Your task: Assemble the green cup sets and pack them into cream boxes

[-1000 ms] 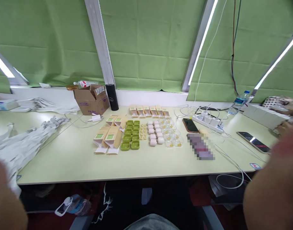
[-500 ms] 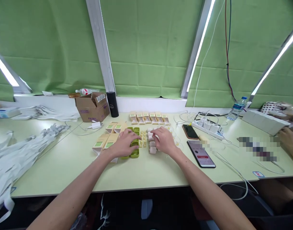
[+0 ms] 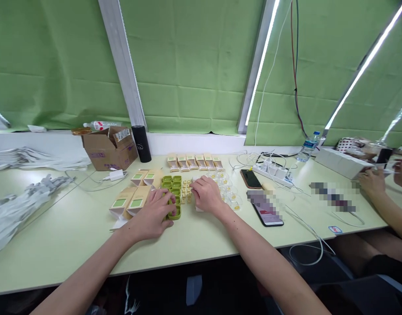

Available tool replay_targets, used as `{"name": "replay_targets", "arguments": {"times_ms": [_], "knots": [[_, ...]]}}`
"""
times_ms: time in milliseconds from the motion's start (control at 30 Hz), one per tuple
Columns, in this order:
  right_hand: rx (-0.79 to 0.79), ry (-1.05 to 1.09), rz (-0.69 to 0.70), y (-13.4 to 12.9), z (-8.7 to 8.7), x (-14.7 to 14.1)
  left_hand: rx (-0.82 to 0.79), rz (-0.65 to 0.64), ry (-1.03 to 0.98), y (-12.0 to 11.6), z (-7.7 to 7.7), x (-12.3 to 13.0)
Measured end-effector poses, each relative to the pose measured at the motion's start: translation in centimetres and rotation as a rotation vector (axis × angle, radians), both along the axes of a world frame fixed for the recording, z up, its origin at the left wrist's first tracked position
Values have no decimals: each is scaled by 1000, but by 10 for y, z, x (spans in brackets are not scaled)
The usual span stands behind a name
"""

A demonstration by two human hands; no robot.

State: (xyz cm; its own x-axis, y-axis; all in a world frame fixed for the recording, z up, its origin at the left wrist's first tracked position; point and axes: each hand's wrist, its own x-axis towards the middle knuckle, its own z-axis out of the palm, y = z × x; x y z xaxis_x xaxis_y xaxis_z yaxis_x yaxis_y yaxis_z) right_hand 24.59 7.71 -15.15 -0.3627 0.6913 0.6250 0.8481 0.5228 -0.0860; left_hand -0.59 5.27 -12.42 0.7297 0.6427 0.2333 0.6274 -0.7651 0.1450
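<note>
Left grip: fingers curled at green containers, closure unconfirmed. Right grip: fingers bent, closure and contents hidden. Small yellow pieces lie between, columns running away, nearer right grip.

The right hand covers most of the pale pieces beneath it; whether its fingers grip any cannot be told. The left hand partly hides the green boxes, and its hold on them is unclear. Between the 2 hands, the tan pieces are too small for their markings to read. Right of the right hand, pixelation blurs a phone. Left of the left hand, the frame's edge cuts off white straps.
</note>
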Motion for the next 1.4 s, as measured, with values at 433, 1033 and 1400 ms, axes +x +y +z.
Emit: {"name": "replay_targets", "arguments": {"times_ms": [433,1033,1400], "knots": [[64,104,35,-10,4,0,-76,-69,-309,15,26,10],[0,578,103,9,14,-20,-835,-54,-1338,71,-10,56],[-82,781,215,6,9,-17,-97,-14,-844,55,-5,37]]}}
